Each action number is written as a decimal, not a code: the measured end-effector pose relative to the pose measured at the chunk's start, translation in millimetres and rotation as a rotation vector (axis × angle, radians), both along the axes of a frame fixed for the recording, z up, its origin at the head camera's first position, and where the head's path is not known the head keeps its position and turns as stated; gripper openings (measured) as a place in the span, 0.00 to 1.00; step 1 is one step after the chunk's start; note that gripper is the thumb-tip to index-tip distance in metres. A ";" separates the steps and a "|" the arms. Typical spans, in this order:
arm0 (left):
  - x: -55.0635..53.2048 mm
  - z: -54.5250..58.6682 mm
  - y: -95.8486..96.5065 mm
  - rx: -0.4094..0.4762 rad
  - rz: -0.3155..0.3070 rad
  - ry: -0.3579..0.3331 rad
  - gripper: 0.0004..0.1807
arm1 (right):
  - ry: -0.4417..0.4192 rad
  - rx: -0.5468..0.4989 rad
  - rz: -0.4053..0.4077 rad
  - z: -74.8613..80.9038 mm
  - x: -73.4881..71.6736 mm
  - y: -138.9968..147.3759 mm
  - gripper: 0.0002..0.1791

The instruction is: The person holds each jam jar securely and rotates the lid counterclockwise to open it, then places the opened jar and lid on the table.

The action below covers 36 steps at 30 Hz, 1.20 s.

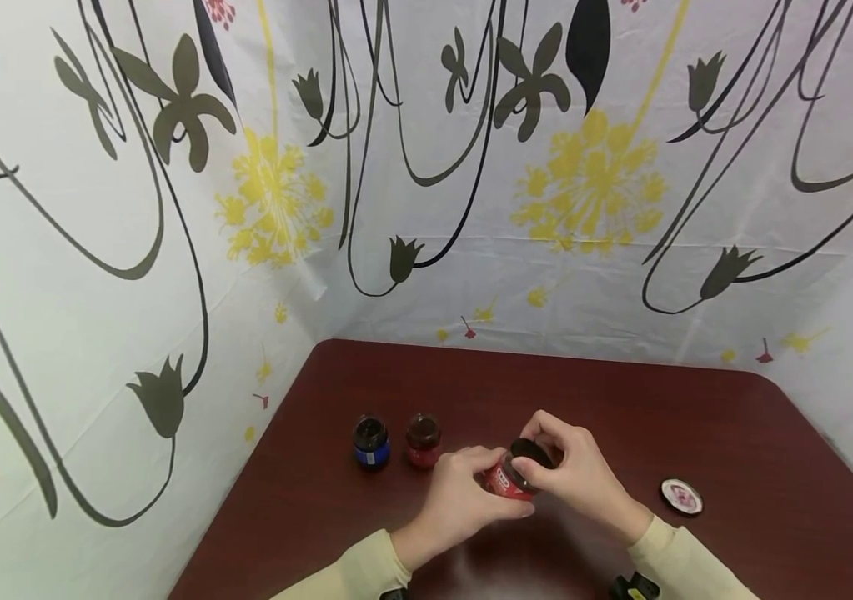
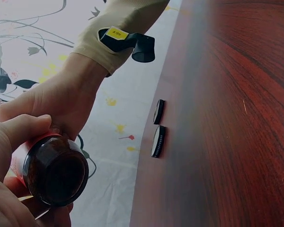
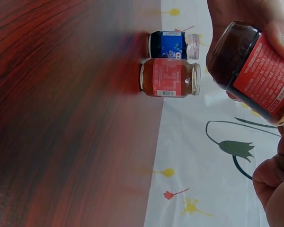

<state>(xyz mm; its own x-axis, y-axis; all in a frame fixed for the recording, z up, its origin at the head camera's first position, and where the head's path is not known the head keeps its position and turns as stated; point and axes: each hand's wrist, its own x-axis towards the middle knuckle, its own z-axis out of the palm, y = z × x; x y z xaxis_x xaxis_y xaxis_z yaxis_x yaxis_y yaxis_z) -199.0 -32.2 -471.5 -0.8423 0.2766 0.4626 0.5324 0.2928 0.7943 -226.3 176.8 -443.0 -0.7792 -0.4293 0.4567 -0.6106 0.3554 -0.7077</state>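
Note:
My left hand [image 1: 459, 492] grips a glass jar [image 1: 504, 481] with a red label and dark contents, above the table. The jar is tilted; its dark base shows in the left wrist view, and the red label [image 3: 267, 78] in the right wrist view. At the jar's mouth my right hand [image 1: 584, 471] pinches a dark round lid [image 1: 533, 452] between thumb and fingers. The lid stands at an angle to the mouth; whether it still touches the rim cannot be told. In the right wrist view the mouth is partly hidden at the frame edge.
Two lidless jars stand on the dark red table [image 1: 366, 375]: one with a blue label [image 1: 371, 446], one with a red label [image 1: 423, 442]. A loose lid [image 1: 681, 497] lies at the right. Another lid [image 2: 158, 112] shows beside it in the left wrist view.

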 end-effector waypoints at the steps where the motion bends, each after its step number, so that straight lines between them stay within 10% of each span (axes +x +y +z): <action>1: 0.2 0.3 -0.1 0.003 -0.003 -0.008 0.31 | 0.000 -0.001 0.005 0.0 -0.2 0.0 0.11; 19: 2.9 -4.3 -1.8 -0.098 0.061 0.049 0.28 | 0.057 0.105 0.027 -5.1 -2.4 4.7 0.11; 36: 0.9 -9.6 3.8 -0.256 0.207 0.215 0.27 | 0.049 0.307 -0.344 4.9 1.6 -6.7 0.10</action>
